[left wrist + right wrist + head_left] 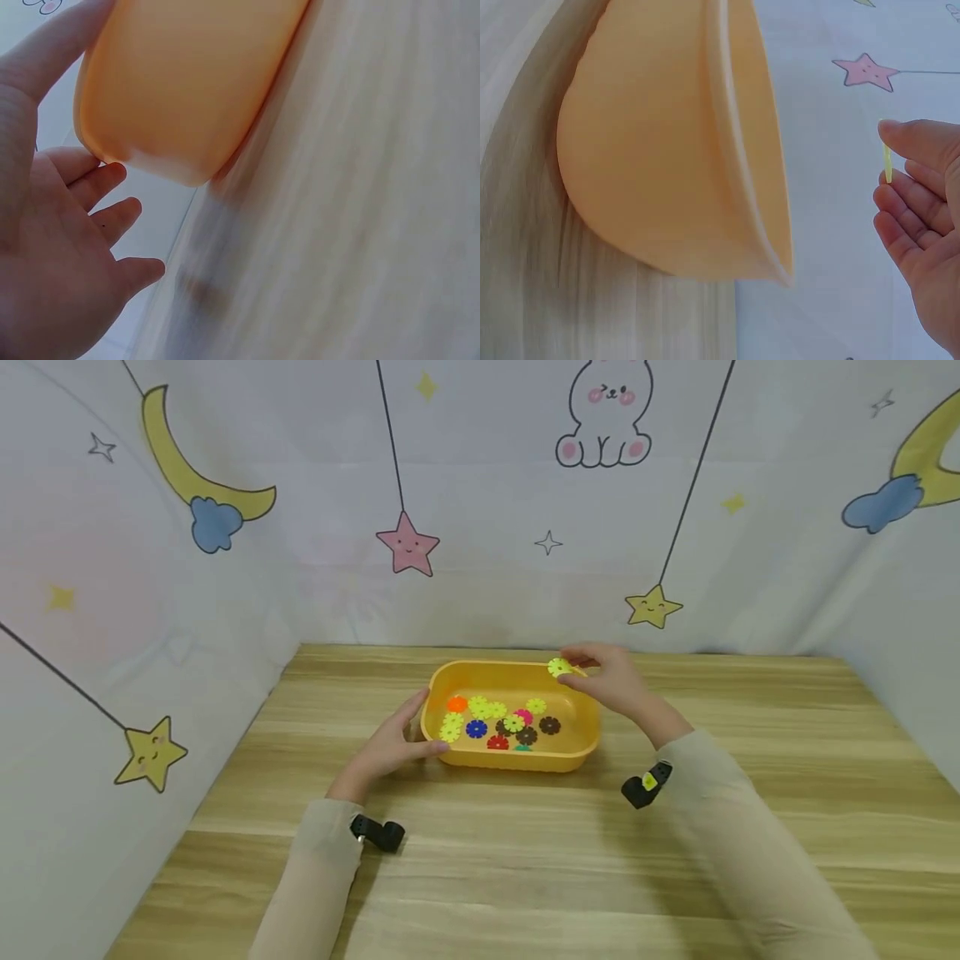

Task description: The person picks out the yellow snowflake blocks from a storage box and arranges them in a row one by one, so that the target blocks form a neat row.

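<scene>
A yellow plastic basin (517, 762) stands on the wooden table with several flower-shaped plastic discs inside. My left hand (388, 745) holds the basin's left end, thumb at the front rim and fingers along the side; in the left wrist view its outer fingers are spread apart from the wall. Between thumb and fingertips, my right hand (617, 683) pinches a yellow-green notched disc (558, 667) over the basin's back right rim. The right wrist view shows that disc (887, 163) edge-on, apart from the basin (645, 150).
Inside the basin lie an orange disc (457, 703), a blue disc (476, 728), a red disc (497, 742), and several yellow-green and brown ones. The table (495, 868) extends around it. A printed cloth (495, 602) hangs behind and at both sides.
</scene>
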A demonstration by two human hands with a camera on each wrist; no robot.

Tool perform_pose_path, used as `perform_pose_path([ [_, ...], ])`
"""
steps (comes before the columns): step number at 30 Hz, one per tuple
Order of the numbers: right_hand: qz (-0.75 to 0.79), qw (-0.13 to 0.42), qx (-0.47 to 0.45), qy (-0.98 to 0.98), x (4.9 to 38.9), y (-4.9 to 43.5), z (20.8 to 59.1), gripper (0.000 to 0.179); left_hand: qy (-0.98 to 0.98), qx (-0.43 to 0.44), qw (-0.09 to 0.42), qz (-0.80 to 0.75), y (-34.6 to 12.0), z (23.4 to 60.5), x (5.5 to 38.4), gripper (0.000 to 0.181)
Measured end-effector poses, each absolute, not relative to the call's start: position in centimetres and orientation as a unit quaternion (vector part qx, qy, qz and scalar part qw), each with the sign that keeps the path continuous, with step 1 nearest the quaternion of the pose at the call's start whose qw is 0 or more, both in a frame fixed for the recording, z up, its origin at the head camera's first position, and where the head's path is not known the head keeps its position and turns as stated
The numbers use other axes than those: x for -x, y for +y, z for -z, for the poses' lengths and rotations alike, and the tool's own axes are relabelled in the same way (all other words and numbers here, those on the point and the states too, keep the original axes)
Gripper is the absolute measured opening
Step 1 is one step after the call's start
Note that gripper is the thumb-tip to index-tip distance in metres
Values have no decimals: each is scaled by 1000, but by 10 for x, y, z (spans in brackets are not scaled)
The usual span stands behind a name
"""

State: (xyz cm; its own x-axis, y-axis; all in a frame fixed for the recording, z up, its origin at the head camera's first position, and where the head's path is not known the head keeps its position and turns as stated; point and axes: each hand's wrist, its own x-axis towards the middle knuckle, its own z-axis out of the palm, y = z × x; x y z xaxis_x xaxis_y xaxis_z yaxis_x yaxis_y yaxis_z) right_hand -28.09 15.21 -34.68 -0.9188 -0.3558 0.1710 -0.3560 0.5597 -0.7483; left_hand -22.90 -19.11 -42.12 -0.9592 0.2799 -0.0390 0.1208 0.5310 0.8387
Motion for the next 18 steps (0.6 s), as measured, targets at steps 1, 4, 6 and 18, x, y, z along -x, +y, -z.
perform_pose_path([
  [1, -423, -1, -197, -885, 281, 156, 346, 45, 871, -115, 85, -471, -191, 421, 229, 104],
  [4, -417, -1, -189, -889, 281, 168, 345, 45, 872, -116, 86, -468, -191, 421, 230, 104],
  [6, -416, -1, -183, -891, 280, 176, 344, 46, 873, -116, 86, -466, -191, 421, 230, 105],
  [18, -398, 24, -150, -905, 285, 217, 363, 46, 871, -105, 91, -471, -189, 421, 231, 103],
])
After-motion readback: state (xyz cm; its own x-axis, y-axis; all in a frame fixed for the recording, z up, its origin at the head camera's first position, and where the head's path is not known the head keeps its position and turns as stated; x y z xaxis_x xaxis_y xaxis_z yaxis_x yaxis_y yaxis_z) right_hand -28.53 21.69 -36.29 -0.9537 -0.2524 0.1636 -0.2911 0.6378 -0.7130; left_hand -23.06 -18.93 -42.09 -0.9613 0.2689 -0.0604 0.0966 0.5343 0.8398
